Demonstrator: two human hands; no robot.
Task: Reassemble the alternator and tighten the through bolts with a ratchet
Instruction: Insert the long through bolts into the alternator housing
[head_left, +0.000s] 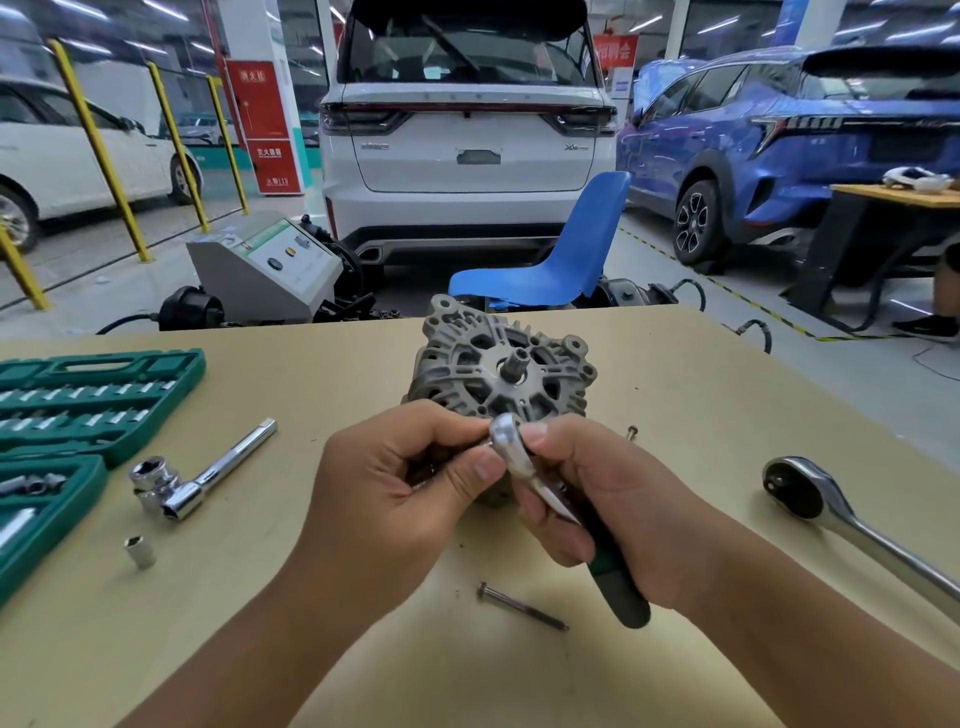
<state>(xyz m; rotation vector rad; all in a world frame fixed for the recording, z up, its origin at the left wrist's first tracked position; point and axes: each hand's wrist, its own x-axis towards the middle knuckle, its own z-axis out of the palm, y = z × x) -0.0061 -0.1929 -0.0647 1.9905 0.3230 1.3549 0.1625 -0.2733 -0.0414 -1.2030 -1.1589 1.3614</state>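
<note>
A grey alternator (501, 361) stands in the middle of the tan table (311, 374), its shaft pointing up toward me. In front of it my right hand (608, 499) grips a small ratchet (511, 449) with a green handle, its chrome head tilted up. My left hand (400, 483) pinches that head from the left; what its fingers hold below the head is hidden. A long through bolt (522, 607) lies loose on the table below my hands. Another bolt head (631, 431) shows to the right of the alternator.
A green socket case (78, 410) lies open at the left edge. Beside it lie an L-shaped chrome bar with a socket (195, 478) and a loose small socket (140, 551). A large chrome ratchet (852, 525) lies at the right. A blue chair (566, 249) stands beyond the table.
</note>
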